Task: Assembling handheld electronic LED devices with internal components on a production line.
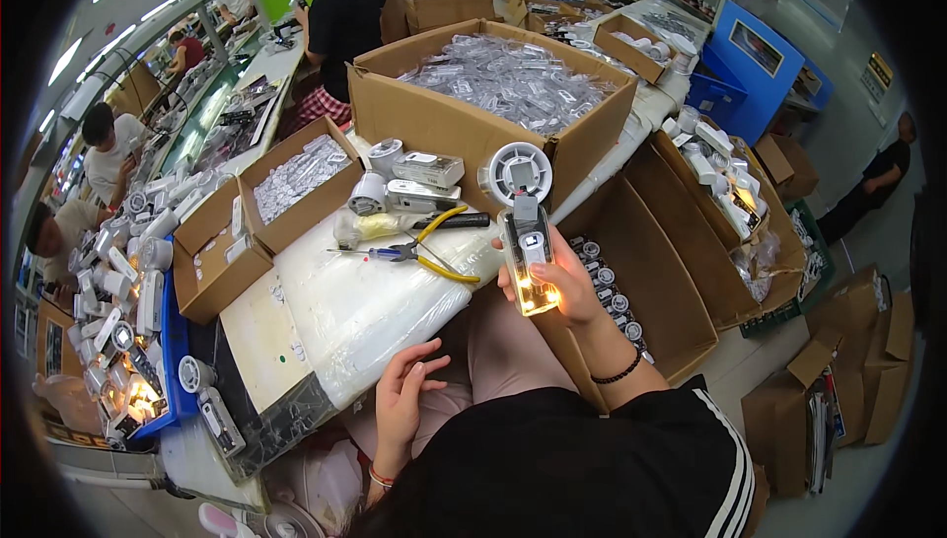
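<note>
My right hand (577,286) grips a handheld device with a round white slotted head and a clear body (533,247). Warm yellow lights glow at the lower end of that body. The thumb presses on the body's front, and the head points away from me. My left hand (404,395) hovers over my lap with its fingers apart and nothing in it. On the plastic-wrapped bench (345,311), yellow-handled pliers (432,250) lie beside a black-handled tool (462,221). Similar devices (422,195) lie just beyond them.
A large carton (444,109) of clear plastic parts stands ahead. At left, a blue bin (178,380) overflows with white devices, beside a carton of small parts (301,178). An open carton (681,341) at right holds a row of devices. Other people work farther off.
</note>
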Available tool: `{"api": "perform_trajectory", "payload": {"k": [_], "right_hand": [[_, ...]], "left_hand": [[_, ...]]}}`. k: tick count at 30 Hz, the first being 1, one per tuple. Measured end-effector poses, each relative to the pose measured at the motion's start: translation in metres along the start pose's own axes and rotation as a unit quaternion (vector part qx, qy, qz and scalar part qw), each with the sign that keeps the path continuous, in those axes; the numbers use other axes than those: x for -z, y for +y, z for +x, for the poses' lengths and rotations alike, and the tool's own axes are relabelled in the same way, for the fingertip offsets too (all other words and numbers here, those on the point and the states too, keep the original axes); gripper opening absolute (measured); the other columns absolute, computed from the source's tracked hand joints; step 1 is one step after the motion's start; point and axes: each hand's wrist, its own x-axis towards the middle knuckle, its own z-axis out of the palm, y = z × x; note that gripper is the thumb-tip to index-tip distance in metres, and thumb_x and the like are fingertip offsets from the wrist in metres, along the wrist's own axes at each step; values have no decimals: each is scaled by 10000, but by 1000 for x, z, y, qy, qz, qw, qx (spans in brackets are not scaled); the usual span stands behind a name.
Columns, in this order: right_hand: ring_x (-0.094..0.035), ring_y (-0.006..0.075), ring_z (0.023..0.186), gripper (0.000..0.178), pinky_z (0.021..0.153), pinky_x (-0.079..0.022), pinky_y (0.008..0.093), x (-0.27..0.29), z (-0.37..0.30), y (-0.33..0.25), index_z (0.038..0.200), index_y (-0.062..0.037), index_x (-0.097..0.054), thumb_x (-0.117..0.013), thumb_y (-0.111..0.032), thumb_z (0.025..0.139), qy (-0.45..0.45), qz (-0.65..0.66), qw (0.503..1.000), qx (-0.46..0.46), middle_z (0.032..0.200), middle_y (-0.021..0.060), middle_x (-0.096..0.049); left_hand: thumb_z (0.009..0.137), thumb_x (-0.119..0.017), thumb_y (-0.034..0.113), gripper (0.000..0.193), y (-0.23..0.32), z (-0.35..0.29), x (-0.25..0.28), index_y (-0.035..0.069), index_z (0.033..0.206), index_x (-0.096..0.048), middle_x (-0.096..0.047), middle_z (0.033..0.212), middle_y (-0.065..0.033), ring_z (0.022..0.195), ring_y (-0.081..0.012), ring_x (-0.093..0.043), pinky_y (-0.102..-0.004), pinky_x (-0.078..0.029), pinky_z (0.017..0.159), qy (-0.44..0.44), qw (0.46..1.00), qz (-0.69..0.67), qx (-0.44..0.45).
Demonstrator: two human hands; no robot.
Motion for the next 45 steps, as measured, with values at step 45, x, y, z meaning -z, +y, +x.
{"api": "perform_trajectory", "payload": {"k": [45], "right_hand": [[-609, 277, 772, 626, 582, -533, 341, 4, -2, 1, 1342, 55, -316, -555, -206, 826, 6, 106, 994, -23, 1207, 268, -492]], "left_hand": [[991, -445, 141, 278, -11, -3, 9, 0, 1212, -541, -574, 1250, -114, 1089, -207, -604, -278, -505, 803, -16, 999, -27, 15]]}}
